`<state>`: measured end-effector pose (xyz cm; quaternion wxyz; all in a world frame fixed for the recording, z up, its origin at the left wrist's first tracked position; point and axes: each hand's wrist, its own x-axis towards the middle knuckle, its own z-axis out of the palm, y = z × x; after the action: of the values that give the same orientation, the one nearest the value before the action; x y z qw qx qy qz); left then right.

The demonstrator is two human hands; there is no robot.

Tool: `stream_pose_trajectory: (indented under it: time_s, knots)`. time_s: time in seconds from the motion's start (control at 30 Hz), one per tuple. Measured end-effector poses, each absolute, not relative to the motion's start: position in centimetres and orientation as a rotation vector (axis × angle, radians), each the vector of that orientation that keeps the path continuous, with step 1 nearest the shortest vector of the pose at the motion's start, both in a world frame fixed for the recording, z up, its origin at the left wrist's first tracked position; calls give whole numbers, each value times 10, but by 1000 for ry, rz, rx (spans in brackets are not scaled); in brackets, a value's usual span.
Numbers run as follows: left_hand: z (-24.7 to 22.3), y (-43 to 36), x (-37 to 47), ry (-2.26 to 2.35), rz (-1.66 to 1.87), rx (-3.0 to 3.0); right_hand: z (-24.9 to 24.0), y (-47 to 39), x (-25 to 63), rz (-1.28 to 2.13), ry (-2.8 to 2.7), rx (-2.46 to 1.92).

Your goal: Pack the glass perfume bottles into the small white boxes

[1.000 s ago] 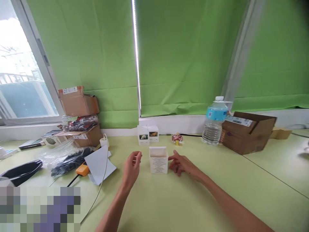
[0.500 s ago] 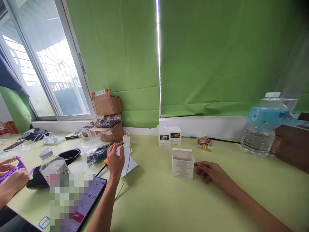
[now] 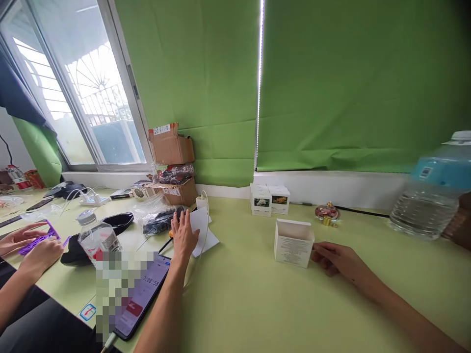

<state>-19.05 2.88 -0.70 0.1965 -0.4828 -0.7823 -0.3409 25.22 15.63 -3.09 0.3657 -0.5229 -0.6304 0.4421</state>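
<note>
An open white carton [image 3: 293, 242] with small print stands on the pale green table [image 3: 257, 304]. My right hand [image 3: 336, 259] rests on the table beside the carton's right side, fingers loosely curled, fingertips touching or almost touching it. My left hand [image 3: 183, 236] reaches far left with fingers spread, over a folded white paper [image 3: 203, 234] and an orange object mostly hidden beneath it. A small red glass bottle with a gold cap [image 3: 327, 214] lies behind the carton.
Two small printed boxes [image 3: 270, 200] stand at the wall. A water bottle [image 3: 434, 191] is far right, another [image 3: 96, 236] near left. A phone [image 3: 142, 299], plastic bags [image 3: 156, 218], cardboard boxes [image 3: 171, 147] and cables crowd the left. Another person's hands [image 3: 31, 245] hold a purple object.
The view has swung left. My left hand left the carton and reached to the white paper, fingers spreading. My right hand stayed beside the carton.
</note>
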Motion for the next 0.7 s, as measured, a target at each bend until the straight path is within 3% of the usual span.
stream_pose_trajectory:
  time_s: [0.13, 0.7]
  knots:
    - [-3, 26, -187, -2187, -952, -1346, -38, 166, 257, 1383, -1591, -1306]
    - [13, 10, -177, -2416, -1122, -1237, -39, 164, 256, 1375, -1588, -1270]
